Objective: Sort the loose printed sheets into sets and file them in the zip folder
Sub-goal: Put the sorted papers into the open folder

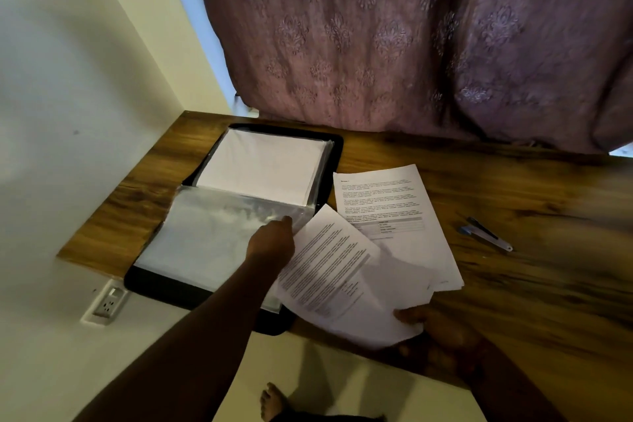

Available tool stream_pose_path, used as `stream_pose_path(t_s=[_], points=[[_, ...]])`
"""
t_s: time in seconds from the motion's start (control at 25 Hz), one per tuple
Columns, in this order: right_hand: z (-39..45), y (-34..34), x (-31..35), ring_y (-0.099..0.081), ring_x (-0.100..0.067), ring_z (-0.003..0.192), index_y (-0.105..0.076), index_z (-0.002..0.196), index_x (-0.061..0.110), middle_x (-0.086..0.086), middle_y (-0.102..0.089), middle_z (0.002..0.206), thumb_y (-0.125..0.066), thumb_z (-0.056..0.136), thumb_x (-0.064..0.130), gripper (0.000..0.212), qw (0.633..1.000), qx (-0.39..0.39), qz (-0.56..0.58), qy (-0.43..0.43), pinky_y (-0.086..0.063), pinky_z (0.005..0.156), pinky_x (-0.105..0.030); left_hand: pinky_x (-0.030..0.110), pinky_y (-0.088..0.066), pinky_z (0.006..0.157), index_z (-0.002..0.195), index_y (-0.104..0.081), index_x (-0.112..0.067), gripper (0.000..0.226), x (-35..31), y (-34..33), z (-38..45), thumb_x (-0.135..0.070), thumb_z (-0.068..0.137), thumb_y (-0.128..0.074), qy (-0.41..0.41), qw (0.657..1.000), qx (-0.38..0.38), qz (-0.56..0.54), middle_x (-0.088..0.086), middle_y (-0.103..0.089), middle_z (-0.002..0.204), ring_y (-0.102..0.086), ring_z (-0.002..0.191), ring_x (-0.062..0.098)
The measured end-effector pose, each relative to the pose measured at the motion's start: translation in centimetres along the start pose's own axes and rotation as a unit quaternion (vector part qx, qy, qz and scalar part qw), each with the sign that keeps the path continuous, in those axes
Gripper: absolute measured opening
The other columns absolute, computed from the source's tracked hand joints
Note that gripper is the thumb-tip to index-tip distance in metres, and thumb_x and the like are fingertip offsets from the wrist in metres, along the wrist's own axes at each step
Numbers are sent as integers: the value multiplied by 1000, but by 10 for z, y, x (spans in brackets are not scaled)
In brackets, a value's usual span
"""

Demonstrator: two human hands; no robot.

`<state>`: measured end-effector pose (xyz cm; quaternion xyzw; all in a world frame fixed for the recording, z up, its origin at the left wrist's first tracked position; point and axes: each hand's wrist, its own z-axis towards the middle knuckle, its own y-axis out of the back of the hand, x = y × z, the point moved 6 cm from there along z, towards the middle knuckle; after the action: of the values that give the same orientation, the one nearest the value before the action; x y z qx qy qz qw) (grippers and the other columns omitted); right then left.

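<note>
Risk: our left hand [272, 238] pinches the clear plastic sleeve [219, 233] edge in the open black zip folder [337, 147] while our right hand [431, 322] grips the white printed sheet set [342, 277] by one corner, so it may sag, fan or snag entering.

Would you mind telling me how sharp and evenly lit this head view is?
Head view: dim overall; motion blur smears the table on the right and the pen; glare whitens the plastic sleeve by the left hand; the right hand lies in shadow; wide-angle bending tilts the walls.
</note>
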<state>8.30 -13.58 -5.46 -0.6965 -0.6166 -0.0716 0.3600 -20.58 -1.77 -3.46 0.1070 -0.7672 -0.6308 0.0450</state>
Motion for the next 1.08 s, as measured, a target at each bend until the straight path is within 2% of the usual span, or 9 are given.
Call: stream_pose_path(t_s=[0.08,0.16,0.24,0.32,0.48,0.68,0.84,1.0,1.08], points=[[-1,-1,5,-63,-37,99,-51,127,13,-19,-64,118,-58,91,1,38,997,-3,-44,68,-60,73,-47,39,-53,82,122,-50,-10,29,0,2,8,-19,97,-38,12,1000,-3,-26,11,-66,110,-65,100,31],[-6,-4,5,-61,-41,107,-52,126,16,-21,-62,120,-59,91,1,38,995,17,-38,86,-57,80,-55,39,-53,79,116,-50,-9,25,2,3,13,-18,96,-40,16,998,-9,-53,12,-67,106,-66,96,32],[-11,-9,3,-60,-48,89,-54,124,10,-28,-64,111,-67,86,3,40,997,64,-1,51,-56,64,-48,38,-53,77,111,-52,-10,22,2,6,14,-21,98,-38,8,997,-27,-74,12,-68,103,-66,93,32],[-11,-6,6,-57,-38,61,-56,120,2,-29,-66,95,-69,82,3,41,999,38,-10,30,-50,43,-32,36,-50,76,108,-54,-11,27,2,8,15,-28,101,-35,-4,996,-44,-84,11,-69,102,-66,93,31],[-3,1,23,-51,-19,37,-58,100,-9,-22,-63,67,-63,75,0,27,998,-13,-39,43,-40,31,-21,35,-49,73,108,-54,-15,27,1,10,18,-36,99,-40,-49,997,-49,-39,7,-68,100,-66,91,29],[8,7,26,-45,-15,30,-58,91,-10,-21,-55,62,-65,71,0,23,999,-39,-33,-9,-34,28,-19,38,-51,79,125,-49,-16,31,-3,8,30,-27,98,-40,-92,996,-18,2,7,-67,111,-65,100,30],[20,12,23,-44,-14,32,-58,88,-10,-17,-52,56,-66,73,6,23,995,-45,-68,-58,-34,29,-19,38,-51,78,111,-52,-14,24,-13,16,41,-28,100,-37,-81,996,-19,-19,9,-68,106,-66,96,29],[30,18,19,-47,-16,35,-54,110,-24,-36,-59,92,-67,72,8,51,990,-34,-115,-79,-38,31,-22,37,-48,73,103,-52,-12,22,-10,17,53,-28,99,-38,-53,996,-9,-68,12,-67,103,-64,95,32],[30,17,21,-46,-19,35,-58,99,-19,-30,-59,81,-70,66,6,43,987,-47,-128,-85,-37,31,-22,36,-46,71,103,-53,-11,21,-10,18,58,-26,99,-38,-51,996,-5,-75,11,-67,103,-64,94,31]])
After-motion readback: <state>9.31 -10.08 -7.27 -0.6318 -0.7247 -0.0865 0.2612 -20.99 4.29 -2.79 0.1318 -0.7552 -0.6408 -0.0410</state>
